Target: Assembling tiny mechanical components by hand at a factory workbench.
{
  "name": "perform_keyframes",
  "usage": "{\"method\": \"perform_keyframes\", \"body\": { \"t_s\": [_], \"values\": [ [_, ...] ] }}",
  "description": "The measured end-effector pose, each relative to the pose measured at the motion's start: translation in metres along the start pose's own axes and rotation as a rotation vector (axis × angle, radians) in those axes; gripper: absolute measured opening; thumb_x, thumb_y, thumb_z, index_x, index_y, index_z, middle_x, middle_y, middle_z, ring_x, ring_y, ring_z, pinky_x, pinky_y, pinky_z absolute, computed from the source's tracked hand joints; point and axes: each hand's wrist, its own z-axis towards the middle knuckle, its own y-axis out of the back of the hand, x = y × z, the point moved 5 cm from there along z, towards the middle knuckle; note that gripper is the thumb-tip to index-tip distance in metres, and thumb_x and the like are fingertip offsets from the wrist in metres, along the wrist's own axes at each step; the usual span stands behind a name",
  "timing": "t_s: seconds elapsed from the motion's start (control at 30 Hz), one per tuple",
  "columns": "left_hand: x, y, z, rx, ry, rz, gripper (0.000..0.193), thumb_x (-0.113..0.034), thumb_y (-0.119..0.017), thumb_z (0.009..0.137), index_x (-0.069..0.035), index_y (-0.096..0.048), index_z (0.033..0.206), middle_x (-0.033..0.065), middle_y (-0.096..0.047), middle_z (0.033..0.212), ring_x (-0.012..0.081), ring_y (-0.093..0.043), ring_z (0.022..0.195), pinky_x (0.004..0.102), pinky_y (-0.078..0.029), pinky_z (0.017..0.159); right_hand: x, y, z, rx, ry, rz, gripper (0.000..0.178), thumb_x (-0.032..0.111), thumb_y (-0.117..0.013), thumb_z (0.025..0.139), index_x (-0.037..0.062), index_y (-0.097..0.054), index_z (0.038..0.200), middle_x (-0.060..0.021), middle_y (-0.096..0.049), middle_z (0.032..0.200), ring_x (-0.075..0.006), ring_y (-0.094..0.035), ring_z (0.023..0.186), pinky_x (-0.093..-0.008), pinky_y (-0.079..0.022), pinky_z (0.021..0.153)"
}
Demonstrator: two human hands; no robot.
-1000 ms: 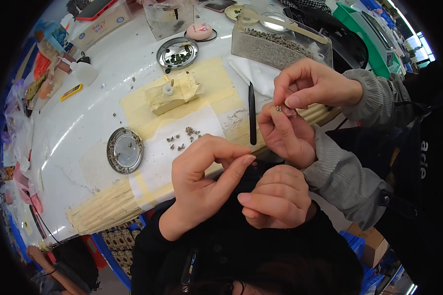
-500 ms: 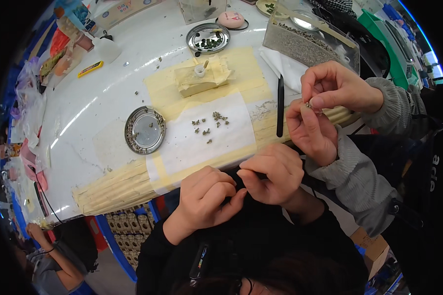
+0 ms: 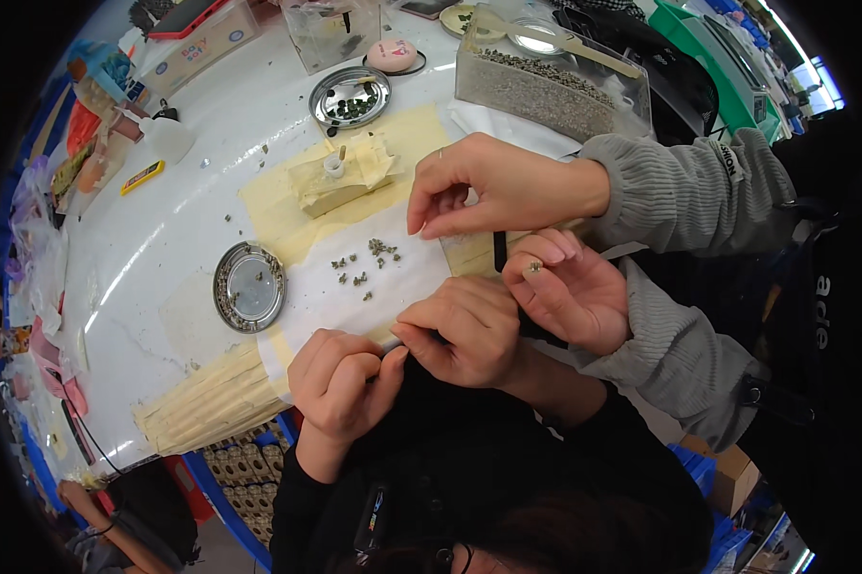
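My left hand (image 3: 343, 385), in a black sleeve, is closed with thumb and forefinger pinched at the near edge of the table. Close beside it, my right hand (image 3: 464, 330) is also closed, its thumb pointing toward the left one. What either pinch holds, if anything, is too small or hidden to make out. Just beyond them, small greenish metallic pieces (image 3: 378, 249) lie scattered on a white paper sheet (image 3: 307, 311). To the left stands a round metal dish (image 3: 249, 323) with more such pieces around its inside.
From the right reach a co-worker's grey-sleeved hands: one (image 3: 517, 187) over the paper, the other (image 3: 584, 297) with a small piece on a fingertip. Beyond stand a taped block (image 3: 340, 182), a dish of dark bits (image 3: 378, 84) and a clear bin of granules (image 3: 546, 96).
The view has shifted, so the table things sit farther left. The co-worker's hands have parted, one reaching left over the paper. My hands stay pinched close together.
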Motion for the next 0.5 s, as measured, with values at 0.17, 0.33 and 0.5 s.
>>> {"method": "perform_keyframes", "body": {
  "t_s": [0.17, 0.33, 0.5],
  "values": [
    [-0.0001, 0.001, -0.0002, -0.001, -0.008, -0.004, 0.031, -0.005, -0.081, 0.069, -0.007, -0.05, 0.067, 0.0047, -0.057, 0.066, 0.0201, -0.051, 0.053, 0.0296, -0.038, 0.046, 0.0002, 0.0014, -0.0011, -0.003, -0.016, -0.041, 0.012, 0.008, -0.073, 0.082, 0.0042, -0.062, 0.084, -0.0052, -0.056, 0.066, -0.0206, -0.054, 0.055, -0.0314, -0.043, 0.052],
    [0.0003, 0.002, -0.0004, -0.007, -0.006, 0.008, 0.032, -0.006, -0.082, 0.068, -0.007, -0.051, 0.064, 0.0039, -0.054, 0.065, 0.0194, -0.05, 0.052, 0.0295, -0.037, 0.045, -0.0009, -0.0004, 0.0006, 0.013, -0.134, -0.174, 0.013, 0.003, -0.073, 0.081, 0.0019, -0.065, 0.09, -0.0062, -0.06, 0.073, -0.0207, -0.056, 0.058, -0.0325, -0.046, 0.055],
    [-0.0005, 0.0042, -0.0018, 0.024, 0.003, 0.003, 0.028, -0.001, -0.079, 0.072, -0.006, -0.051, 0.067, 0.0057, -0.059, 0.064, 0.0196, -0.053, 0.053, 0.0279, -0.038, 0.046, -0.0045, -0.0005, 0.0009, 0.053, -0.144, -0.226, 0.016, 0.004, -0.073, 0.08, 0.003, -0.066, 0.094, -0.0068, -0.059, 0.072, -0.0211, -0.057, 0.059, -0.0323, -0.046, 0.055]
  ]
}}
